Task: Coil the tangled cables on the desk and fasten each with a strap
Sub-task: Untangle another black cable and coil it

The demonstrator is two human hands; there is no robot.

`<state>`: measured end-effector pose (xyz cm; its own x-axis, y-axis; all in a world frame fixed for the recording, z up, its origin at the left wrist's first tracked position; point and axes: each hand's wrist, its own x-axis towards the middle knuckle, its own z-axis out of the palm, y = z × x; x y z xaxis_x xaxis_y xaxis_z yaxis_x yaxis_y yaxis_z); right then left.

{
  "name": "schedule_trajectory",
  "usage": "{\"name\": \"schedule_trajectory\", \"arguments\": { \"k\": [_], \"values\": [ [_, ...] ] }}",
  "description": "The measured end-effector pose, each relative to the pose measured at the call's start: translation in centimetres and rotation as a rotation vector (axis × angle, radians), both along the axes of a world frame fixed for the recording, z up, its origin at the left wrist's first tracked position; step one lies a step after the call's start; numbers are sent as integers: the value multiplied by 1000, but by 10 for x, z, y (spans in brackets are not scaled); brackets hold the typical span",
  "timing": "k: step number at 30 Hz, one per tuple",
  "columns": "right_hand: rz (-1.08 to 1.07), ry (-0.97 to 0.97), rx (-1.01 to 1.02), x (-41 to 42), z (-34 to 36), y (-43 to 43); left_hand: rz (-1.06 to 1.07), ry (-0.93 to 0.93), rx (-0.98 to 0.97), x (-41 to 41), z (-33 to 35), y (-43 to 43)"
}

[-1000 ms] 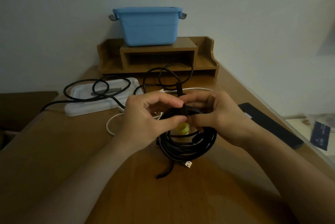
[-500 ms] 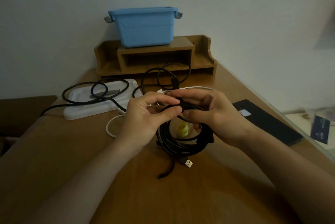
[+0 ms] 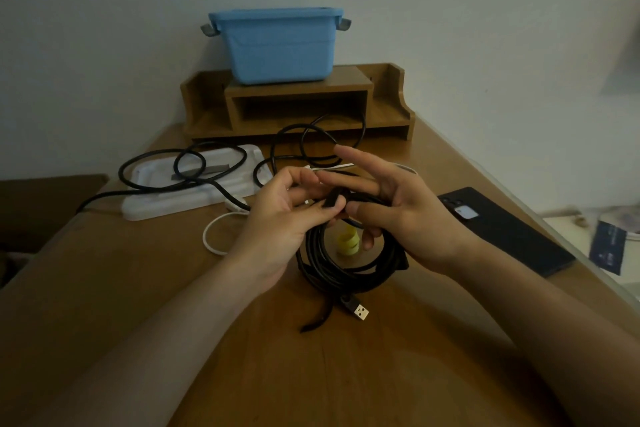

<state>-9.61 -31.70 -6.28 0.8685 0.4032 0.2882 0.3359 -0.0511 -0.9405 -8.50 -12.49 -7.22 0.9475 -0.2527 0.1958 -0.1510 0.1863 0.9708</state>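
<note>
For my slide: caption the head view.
Left hand pinches a strap, right hand holds the coiled black cable, at the desk.

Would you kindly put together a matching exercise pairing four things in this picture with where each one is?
Things:
1 blue plastic bin
2 yellow strap roll
3 flat black phone
4 coiled black cable

Places:
A held by the left hand and right hand
B on top of the wooden shelf
C at the right edge of the wooden desk
D on the desk, seen through the coil's middle

Pairs: 1-B, 2-D, 3-C, 4-A.
</note>
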Motion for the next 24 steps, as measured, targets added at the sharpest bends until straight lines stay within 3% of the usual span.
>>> {"name": "schedule_trajectory", "arguments": {
  "k": [5,14,24],
  "values": [
    [-9,4,-1,2,-2,0,22,-16,16,2,-3,0],
    [-215,-60,-121,8,-5,0,91,-271,152,5,-4,1],
    [-174,2,-66,7,-6,-3,81,-261,145,5,-7,1]
  ]
}}
